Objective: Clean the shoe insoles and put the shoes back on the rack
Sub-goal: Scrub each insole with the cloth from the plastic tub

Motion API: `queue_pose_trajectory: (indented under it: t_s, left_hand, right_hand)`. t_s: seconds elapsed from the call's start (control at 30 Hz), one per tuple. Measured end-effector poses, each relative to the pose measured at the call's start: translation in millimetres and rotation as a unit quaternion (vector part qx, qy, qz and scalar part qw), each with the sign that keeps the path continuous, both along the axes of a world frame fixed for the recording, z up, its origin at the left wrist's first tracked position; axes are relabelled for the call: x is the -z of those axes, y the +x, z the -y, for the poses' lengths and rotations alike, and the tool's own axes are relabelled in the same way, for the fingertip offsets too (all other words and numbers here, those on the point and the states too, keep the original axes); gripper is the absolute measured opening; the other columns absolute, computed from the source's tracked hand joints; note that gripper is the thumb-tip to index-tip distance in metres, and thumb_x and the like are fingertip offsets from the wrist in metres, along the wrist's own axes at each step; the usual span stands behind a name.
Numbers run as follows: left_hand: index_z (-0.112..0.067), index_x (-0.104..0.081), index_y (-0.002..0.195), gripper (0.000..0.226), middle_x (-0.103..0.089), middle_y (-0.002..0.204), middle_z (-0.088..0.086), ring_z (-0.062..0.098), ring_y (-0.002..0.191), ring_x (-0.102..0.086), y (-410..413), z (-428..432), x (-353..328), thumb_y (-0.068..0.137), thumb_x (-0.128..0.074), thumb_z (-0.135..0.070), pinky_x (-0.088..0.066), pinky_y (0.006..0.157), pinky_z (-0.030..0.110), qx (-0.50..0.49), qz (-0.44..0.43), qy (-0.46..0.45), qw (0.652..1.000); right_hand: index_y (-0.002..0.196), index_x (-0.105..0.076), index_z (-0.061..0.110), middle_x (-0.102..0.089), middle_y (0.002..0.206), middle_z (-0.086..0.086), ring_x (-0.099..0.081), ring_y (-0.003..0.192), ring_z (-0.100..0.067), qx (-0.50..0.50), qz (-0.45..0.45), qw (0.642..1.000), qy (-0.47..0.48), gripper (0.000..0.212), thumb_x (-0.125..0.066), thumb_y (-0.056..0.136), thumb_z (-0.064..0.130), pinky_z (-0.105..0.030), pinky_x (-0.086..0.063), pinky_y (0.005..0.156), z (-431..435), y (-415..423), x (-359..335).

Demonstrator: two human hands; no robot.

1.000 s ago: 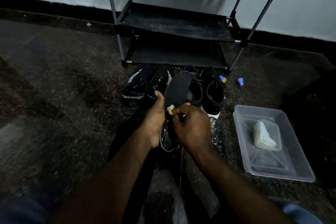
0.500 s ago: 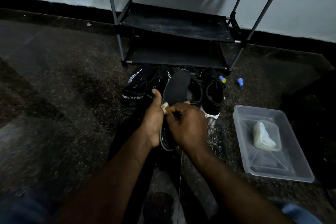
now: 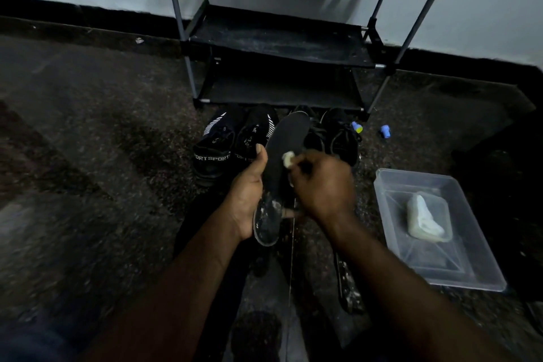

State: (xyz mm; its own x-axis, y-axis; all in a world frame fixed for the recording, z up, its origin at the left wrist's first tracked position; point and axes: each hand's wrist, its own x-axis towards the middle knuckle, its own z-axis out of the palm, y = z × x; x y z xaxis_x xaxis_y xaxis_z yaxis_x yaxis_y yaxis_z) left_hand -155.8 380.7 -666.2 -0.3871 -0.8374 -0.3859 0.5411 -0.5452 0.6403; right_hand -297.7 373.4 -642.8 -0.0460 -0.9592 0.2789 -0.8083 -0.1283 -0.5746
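Observation:
My left hand (image 3: 248,194) grips a dark insole (image 3: 283,153) by its left edge and holds it upright, heel end down. White foam speckles the heel. My right hand (image 3: 321,185) pinches a small pale scrubbing piece (image 3: 288,159) and presses it against the middle of the insole. Behind the insole, two pairs of black shoes stand on the floor: the "SPORT" pair (image 3: 235,141) on the left and a laced pair (image 3: 338,138) on the right. The black shoe rack (image 3: 282,38) stands beyond them against the wall.
A clear plastic tub (image 3: 470,267) with a pale wet cloth (image 3: 426,219) lies on the floor to my right. Another foamy insole (image 3: 348,285) lies on the floor under my right forearm. Two small blue caps (image 3: 385,131) sit near the rack's right foot.
My right hand has slid the pale piece across the insole, first to the left, then back to the right and slightly up. The left hand keeps its hold on the insole.

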Motion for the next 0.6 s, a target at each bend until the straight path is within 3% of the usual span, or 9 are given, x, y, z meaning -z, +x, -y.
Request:
queue_pose_trajectory:
  t_s: [0.1,0.2,0.27,0.37,0.43,0.6]
  left_hand:
    - [-0.021,-0.054,0.146,0.079,-0.062,0.142,0.010,0.038,0.128,-0.061,-0.7,-0.7,-2.1,0.098,-0.022,-0.075,-0.053,0.095,0.061,0.035,-0.006,-0.011,0.999]
    - [-0.018,-0.053,0.146,0.079,-0.064,0.140,0.008,0.041,0.125,-0.062,-2.2,-0.2,-3.5,0.098,-0.023,-0.074,-0.059,0.086,0.056,0.047,-0.016,-0.001,0.999]
    - [-0.018,-0.055,0.143,0.078,-0.066,0.137,0.010,0.040,0.121,-0.065,-3.3,-1.1,-2.0,0.098,-0.023,-0.074,-0.063,0.078,0.049,0.058,-0.008,0.002,0.998]
    - [-0.020,-0.061,0.137,0.075,-0.071,0.127,0.009,0.033,0.103,-0.073,0.5,-2.4,1.9,0.098,-0.025,-0.073,-0.063,0.071,0.045,0.044,0.005,0.006,0.999]
    - [-0.021,-0.063,0.134,0.073,-0.073,0.122,0.009,0.027,0.093,-0.075,1.4,-2.5,3.3,0.099,-0.026,-0.073,-0.063,0.069,0.045,0.040,-0.004,0.009,0.999]
    - [-0.024,-0.057,0.143,0.073,-0.064,0.140,0.008,0.035,0.121,-0.065,-3.0,-2.2,2.6,0.100,-0.024,-0.073,-0.063,0.076,0.049,0.058,-0.010,-0.004,0.998]
  right_hand:
    - [0.097,-0.077,0.027,-0.076,0.084,0.009,-0.070,0.076,-0.010,0.025,0.090,0.996,0.002,0.010,-0.069,0.090,0.028,-0.028,-0.056,0.073,30.3,-15.4,-18.5]
    - [0.100,-0.077,0.028,-0.077,0.093,0.010,-0.071,0.083,-0.010,0.023,0.046,0.999,-0.006,0.014,-0.068,0.090,0.025,-0.032,-0.058,0.080,48.7,-23.2,-21.1]
    - [0.100,-0.078,0.027,-0.078,0.095,0.009,-0.071,0.086,-0.010,0.020,0.038,0.999,0.006,0.014,-0.067,0.090,0.024,-0.027,-0.056,0.081,47.1,-23.3,-15.1]
    - [0.097,-0.079,0.025,-0.078,0.095,0.009,-0.071,0.086,-0.009,-0.047,0.041,0.998,-0.005,0.014,-0.068,0.089,0.022,-0.026,-0.056,0.081,29.9,-8.1,-6.1]
    - [0.097,-0.079,0.026,-0.077,0.094,0.007,-0.071,0.088,-0.016,-0.086,-0.007,0.996,-0.027,0.016,-0.067,0.088,0.028,-0.031,-0.056,0.078,22.2,-1.6,-2.8]
    - [0.096,-0.078,0.029,-0.076,0.086,0.007,-0.069,0.083,-0.017,0.014,-0.026,0.999,-0.041,0.015,-0.067,0.089,0.037,-0.030,-0.055,0.072,31.0,-9.3,-7.9]
